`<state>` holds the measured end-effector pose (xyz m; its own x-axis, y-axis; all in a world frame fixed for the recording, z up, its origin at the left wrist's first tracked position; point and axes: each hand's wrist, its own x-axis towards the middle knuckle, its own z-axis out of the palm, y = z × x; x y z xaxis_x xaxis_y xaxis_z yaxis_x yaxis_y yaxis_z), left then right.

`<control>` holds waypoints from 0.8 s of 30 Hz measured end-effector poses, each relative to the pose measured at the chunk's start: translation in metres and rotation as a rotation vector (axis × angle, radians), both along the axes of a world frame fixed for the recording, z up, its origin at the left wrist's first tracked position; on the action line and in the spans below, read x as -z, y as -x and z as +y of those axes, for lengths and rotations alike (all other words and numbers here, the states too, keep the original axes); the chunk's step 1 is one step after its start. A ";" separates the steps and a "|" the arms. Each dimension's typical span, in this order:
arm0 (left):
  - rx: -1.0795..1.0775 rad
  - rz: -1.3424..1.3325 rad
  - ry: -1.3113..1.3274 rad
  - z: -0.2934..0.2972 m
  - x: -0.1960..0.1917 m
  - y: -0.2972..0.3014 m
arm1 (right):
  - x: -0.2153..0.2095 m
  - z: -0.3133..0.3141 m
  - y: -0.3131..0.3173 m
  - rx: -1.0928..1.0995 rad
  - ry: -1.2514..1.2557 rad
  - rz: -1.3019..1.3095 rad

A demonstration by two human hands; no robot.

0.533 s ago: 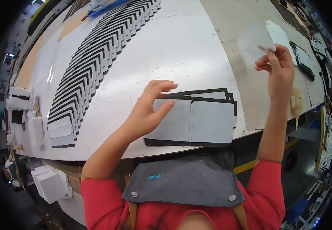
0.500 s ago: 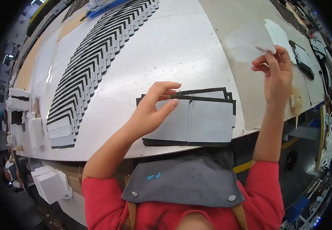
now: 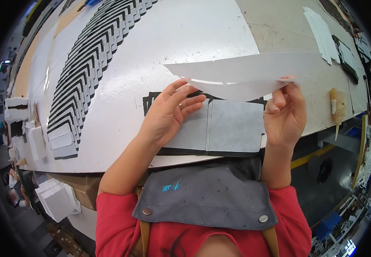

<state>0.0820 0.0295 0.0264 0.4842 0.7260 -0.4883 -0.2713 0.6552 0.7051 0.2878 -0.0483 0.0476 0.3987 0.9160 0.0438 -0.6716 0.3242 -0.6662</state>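
Left hand (image 3: 166, 109), right hand (image 3: 286, 115), fingers gripping bowed sheet (image 3: 241, 75), grey panel (image 3: 237, 126) below, near table edge (image 3: 78, 171), open room leftward

A broad, glossy white counter (image 3: 185, 38) spreads from nine o'clock up to twelve, its front edge bowed; a tan covering (image 3: 275, 34) lies over it toward two. Glare streaks its top near ten. Around four o'clock the dark grey floor (image 3: 305, 201) shows, with a yellow strip (image 3: 307, 159) above it and a blurred blue shape (image 3: 327, 225) farther out. Brown cardboard (image 3: 85, 185) sits under the counter at eight. A small bright light (image 3: 5, 62) glows at ten.
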 end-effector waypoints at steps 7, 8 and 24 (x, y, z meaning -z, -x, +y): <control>-0.082 0.070 -0.273 0.002 0.000 0.017 | 0.008 -0.010 -0.004 0.241 0.184 -0.226; -0.090 0.127 -0.333 -0.001 -0.001 0.023 | 0.013 -0.015 -0.005 0.249 0.250 -0.283; 0.307 0.875 -0.932 -0.037 0.004 0.059 | 0.037 -0.077 0.000 0.021 0.619 -1.228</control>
